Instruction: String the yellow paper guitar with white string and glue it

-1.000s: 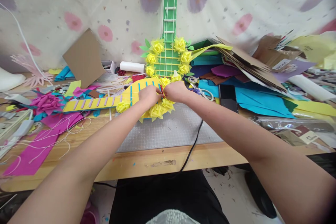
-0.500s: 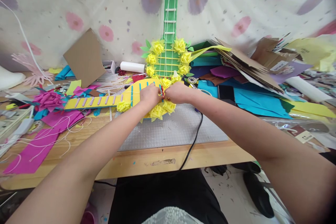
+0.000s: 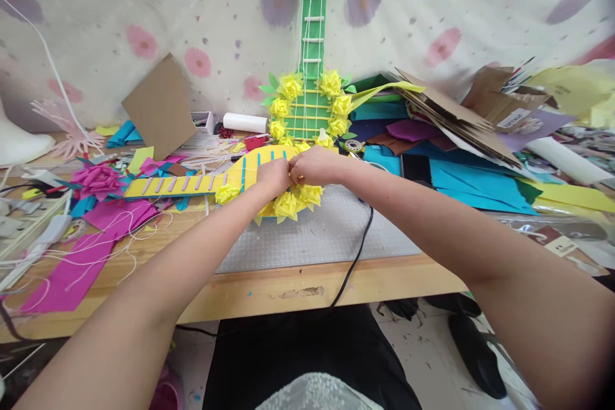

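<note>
A yellow paper guitar [image 3: 250,180] lies on its back with its neck pointing left, crossed by blue and pale lilac strips. Yellow paper roses [image 3: 285,205] edge its body. Over that body my left hand [image 3: 273,176] is closed, fingertips pinched together. Directly beside it and touching it, my right hand [image 3: 313,165] is closed too, knuckles up. Whatever the fingers grip is hidden between them. Behind the hands a green paper guitar [image 3: 313,51] stands upright, with white strings and yellow roses round its lower part.
A grey cutting mat [image 3: 336,237] lies under the guitar, crossed by a black cable [image 3: 356,259]. To the left are a magenta paper rose [image 3: 98,180], magenta strips and loose white string. Cardboard sheets [image 3: 456,115], blue paper [image 3: 480,187] and a phone [image 3: 416,170] lie on the right.
My right hand has shifted left, right up against my left hand. Red bits visible between the fingers before are now covered. The view has shifted slightly.
</note>
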Motion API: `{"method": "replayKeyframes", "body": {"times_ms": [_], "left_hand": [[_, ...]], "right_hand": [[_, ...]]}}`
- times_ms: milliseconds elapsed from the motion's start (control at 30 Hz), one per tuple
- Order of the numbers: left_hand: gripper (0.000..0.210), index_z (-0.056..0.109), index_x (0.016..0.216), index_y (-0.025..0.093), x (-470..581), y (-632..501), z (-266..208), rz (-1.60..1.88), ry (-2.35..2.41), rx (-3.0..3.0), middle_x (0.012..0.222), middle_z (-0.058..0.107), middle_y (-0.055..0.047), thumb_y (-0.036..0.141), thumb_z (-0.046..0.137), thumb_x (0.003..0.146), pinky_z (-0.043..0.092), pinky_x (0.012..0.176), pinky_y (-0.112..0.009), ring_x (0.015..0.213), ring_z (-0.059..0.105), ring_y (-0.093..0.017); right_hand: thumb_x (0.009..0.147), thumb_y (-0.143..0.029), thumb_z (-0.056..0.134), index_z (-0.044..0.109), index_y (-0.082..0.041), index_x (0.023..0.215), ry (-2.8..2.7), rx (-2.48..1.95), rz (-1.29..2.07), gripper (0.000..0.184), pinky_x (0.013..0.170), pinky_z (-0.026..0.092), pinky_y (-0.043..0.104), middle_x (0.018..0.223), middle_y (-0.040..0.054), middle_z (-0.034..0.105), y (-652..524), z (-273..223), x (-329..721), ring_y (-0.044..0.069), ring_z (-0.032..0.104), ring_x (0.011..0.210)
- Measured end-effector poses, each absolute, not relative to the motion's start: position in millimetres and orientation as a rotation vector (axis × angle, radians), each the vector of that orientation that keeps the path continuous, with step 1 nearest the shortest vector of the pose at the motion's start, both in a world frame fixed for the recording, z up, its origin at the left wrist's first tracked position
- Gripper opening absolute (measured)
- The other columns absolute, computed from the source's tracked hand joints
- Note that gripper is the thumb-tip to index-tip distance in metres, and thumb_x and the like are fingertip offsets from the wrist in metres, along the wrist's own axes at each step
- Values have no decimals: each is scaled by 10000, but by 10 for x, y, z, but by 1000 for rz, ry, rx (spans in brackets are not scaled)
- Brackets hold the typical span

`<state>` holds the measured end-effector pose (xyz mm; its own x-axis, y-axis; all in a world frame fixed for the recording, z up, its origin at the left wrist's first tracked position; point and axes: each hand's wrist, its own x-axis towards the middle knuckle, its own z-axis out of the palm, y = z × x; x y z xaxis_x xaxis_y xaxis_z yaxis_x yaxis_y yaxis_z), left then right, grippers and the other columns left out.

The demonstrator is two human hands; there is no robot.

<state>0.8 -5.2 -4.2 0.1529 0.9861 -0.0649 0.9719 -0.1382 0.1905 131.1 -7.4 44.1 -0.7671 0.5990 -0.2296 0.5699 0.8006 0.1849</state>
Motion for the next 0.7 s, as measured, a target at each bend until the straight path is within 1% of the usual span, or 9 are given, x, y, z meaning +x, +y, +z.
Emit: {"method": "replayKeyframes", "body": {"times_ms": [67, 167, 300, 400, 533, 700], "left_hand": [[360, 694, 922, 227, -40, -21, -49, 111, 1895, 2189, 925, 688, -102, 471, 590, 680, 452, 673, -332, 882, 628, -291], [315, 700, 852, 225, -148, 23, -36, 93, 1733, 2154, 844, 686, -60, 446, 639, 637, 438, 642, -301, 800, 629, -243], [236, 694, 760, 213, -248, 28, -19, 160, 1521, 2078, 761, 667, -12, 395, 683, 611, 420, 628, -265, 736, 609, -180], [247, 685, 731, 212, -244, 2, -33, 223, 1577, 2031, 726, 662, -4, 420, 698, 597, 411, 623, -268, 712, 597, -169], [282, 679, 732, 233, -210, -5, -71, 251, 1644, 2053, 735, 664, 3, 463, 703, 571, 383, 601, -281, 692, 587, -171], [259, 674, 758, 215, -213, 14, -92, 347, 1567, 2031, 792, 675, -1, 394, 701, 573, 360, 603, -272, 710, 579, -159]], "right_hand": [[725, -121, 491, 716, -237, 903, 2701, 923, 136, 310, 585, 275, 261, 1035, 31, 680, -69, 452, 1276, 163, 574, 844], [743, -158, 509, 715, -242, 918, 2648, 1005, 124, 282, 575, 284, 264, 1041, 32, 678, -52, 455, 1201, 174, 592, 831], [769, -253, 543, 716, -209, 910, 2624, 1079, 135, 227, 595, 314, 273, 1001, 76, 683, -21, 437, 1105, 212, 612, 861], [776, -244, 537, 709, -193, 922, 2643, 1076, 151, 232, 631, 342, 286, 1000, 100, 681, 1, 418, 1076, 225, 615, 882], [768, -258, 544, 706, -199, 910, 2659, 1092, 140, 223, 636, 357, 289, 985, 98, 685, 45, 375, 1092, 232, 621, 881], [763, -265, 550, 698, -178, 928, 2657, 1173, 210, 238, 653, 374, 294, 919, 113, 693, 101, 337, 1103, 246, 627, 887]]}}
